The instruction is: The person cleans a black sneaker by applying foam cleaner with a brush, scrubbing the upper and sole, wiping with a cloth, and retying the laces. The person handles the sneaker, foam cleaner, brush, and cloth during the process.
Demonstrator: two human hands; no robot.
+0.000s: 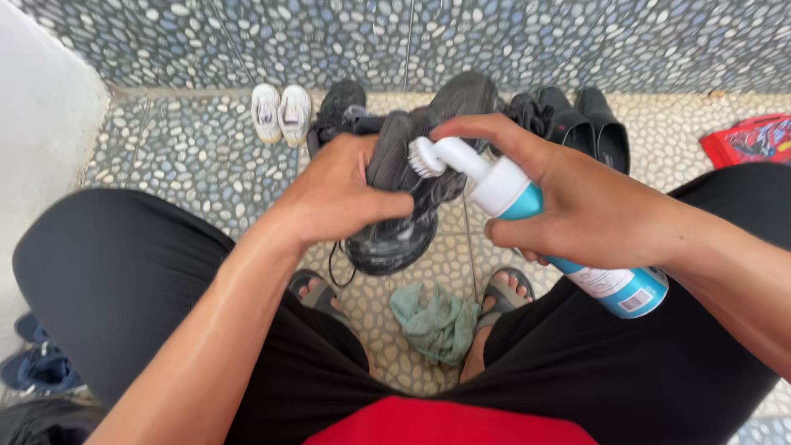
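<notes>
My left hand point(342, 194) grips a dark grey sneaker point(404, 222) held up over the pebble floor, its sole end pointing down and a lace dangling. My right hand point(577, 206) holds a white and blue cleaner bottle point(560, 239) tilted toward the shoe. The bottle's white brush head point(426, 156) touches the sneaker's upper beside my left thumb. I sit with knees apart in black trousers, feet in sandals below.
A crumpled green cloth point(435, 323) lies on the floor between my feet. Small white sneakers point(280, 113), a black sneaker point(338, 107) and black slip-on shoes point(585, 124) line the pebble wall. A red bag point(754, 138) lies at right, blue shoes point(37, 367) at lower left.
</notes>
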